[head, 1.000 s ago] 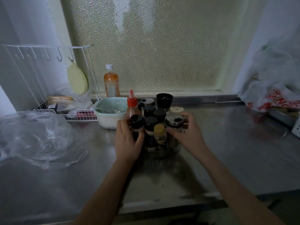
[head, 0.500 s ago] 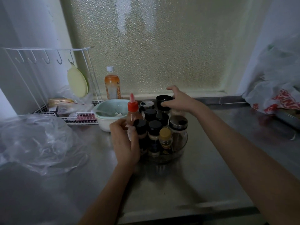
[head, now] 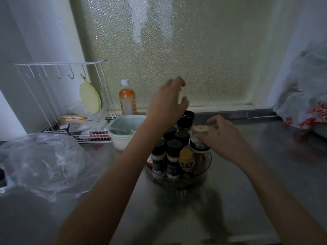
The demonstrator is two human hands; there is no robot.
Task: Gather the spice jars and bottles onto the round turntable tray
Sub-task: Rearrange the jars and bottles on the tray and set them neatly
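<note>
Basically, the turntable tray (head: 180,181) sat on the bench (head: 256,174) near centre, packed with upright jars: black-capped ones in the near-left rows (head: 172,145), a yellow-capped bottle (head: 185,155) at the near edge, a steel-lidded jar (head: 200,147) near-right, a beige-lidded jar (head: 200,129) and a tall black-capped jar (head: 185,118) at the far side. The left hand (head: 166,106) was raised above the far-left of the cluster, grip open and empty, fingers spread toward the window. The right hand (head: 224,137) hovered at the right rim, also open and holding nothing, fingertips just beside the beige lid and the steel lid; contact couldn't be confirmed. The key relation: the one candidate left off the tray, the orange bottle (head: 127,101), stood upright, long axis vertical, far-left of the tray by the window sill, just beyond the pale bowl (head: 123,128). That put it left of and slightly beyond the left hand, well apart from the right, so the left hand was the nearer one for it, I'd judge. Whether it counts as a task item is a guess. Versus half a second earlier: the left hand had been low at the near-left jars and had since lifted up and away; the right had been over the tall black cap at the far side and had dropped back to the right rim. The red-nozzle bottle seen then was now hidden behind the left forearm.
</note>
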